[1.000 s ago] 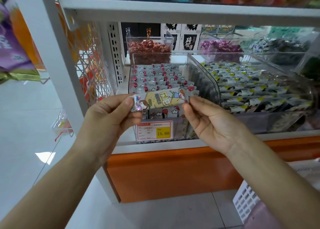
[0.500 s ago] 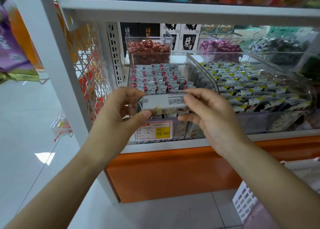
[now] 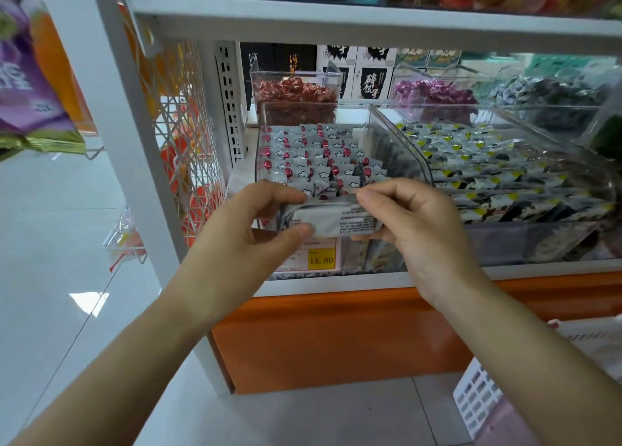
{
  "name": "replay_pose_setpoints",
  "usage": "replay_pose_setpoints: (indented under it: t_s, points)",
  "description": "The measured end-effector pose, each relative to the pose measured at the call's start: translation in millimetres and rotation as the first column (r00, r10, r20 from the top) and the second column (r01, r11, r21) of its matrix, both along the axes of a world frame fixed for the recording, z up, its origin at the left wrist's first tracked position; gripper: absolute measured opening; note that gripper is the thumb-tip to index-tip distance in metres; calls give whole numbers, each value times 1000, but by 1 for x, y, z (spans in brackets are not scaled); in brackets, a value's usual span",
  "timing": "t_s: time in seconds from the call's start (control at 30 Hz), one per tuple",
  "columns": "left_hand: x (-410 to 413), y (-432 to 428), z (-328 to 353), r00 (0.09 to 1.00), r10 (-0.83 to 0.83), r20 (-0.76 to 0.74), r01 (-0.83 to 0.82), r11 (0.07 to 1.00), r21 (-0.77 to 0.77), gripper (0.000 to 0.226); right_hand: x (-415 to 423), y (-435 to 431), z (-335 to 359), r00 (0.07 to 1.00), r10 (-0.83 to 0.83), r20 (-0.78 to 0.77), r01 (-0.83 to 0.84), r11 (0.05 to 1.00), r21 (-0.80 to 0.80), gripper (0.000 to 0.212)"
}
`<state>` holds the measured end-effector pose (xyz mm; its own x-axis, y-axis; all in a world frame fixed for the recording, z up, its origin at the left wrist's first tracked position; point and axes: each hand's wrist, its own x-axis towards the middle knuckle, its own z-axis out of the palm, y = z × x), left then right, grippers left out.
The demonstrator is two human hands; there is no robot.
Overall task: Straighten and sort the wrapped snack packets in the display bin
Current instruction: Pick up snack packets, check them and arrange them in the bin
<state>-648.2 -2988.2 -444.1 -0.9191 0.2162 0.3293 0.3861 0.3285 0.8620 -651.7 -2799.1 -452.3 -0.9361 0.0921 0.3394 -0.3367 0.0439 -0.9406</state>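
Both left hand (image 3: 235, 243) and right hand (image 3: 429, 240) pinch the crosswise snack packet (image 3: 333, 222) at frame centre, before the display bin (image 3: 313, 104).

Yellow price tag (image 3: 321, 259); white basket (image 3: 475, 396) lower right.

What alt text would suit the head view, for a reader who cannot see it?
A left hand and a right hand pinch the two ends of a silver snack packet, its printed text showing, in front of a clear display bin filled with rows of red-and-white packets. Below it, a yellow price tag reads 15.80.
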Motion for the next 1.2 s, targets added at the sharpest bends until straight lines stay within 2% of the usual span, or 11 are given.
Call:
replay_pose_setpoints:
  t_s: [0.2, 0.4, 0.6, 0.67, 0.73, 0.8, 0.87, 0.97, 1.07, 1.13, 1.2]
  points:
    - [-6, -1, 0, 997, 52, 58, -57, 994, 91, 7, 0, -5, 0, 997, -43, -66, 52, 988, 143, 8]
    - [-9, -4, 4, 994, 49, 94, -62, 987, 148, 14, 2, -7, 0, 995, -2, -97, 17, 987, 162, 8]
    - [-9, -5, 3, 994, 108, 29, -111, 984, 137, 18, 1, -9, -2, 996, -14, -85, 27, 987, 158, 10]
    - [-7, -4, 3, 998, 63, 26, -65, 995, 82, 17, 0, -9, -4, 998, -38, -53, 43, 995, 93, 10]
    - [-5, -2, 1, 1000, 25, 8, -24, 999, -39, 34, -1, -8, -5, 999, -29, 16, 30, 999, -44, 11]
    - [-6, -2, 0, 998, 40, -42, -44, 995, -92, 36, -3, -5, -4, 997, 50, 65, -40, 988, -151, 19]
    - [-9, -4, 0, 991, 92, -93, -99, 993, -66, 28, -4, -2, -4, 980, 184, 76, -162, 959, -233, 34]
    - [-12, -7, 1, 978, 139, -156, -157, 982, -107, 42, -6, -2, -6, 979, 189, 71, -177, 973, -146, 48]
    - [-15, -6, 1, 952, 119, -283, -205, 933, -295, 62, -10, 0, -1, 995, 83, 54, -74, 987, -145, 25]
    - [-25, -11, 3, 898, 163, -410, -332, 861, -385, 61, -16, 6, 6, 998, -16, 57, 28, 973, -231, 12]
    - [-38, -16, 8, 866, 225, -446, -431, 790, -437, 59, -23, 11, 12, 994, -90, 67, 106, 949, -297, 2]
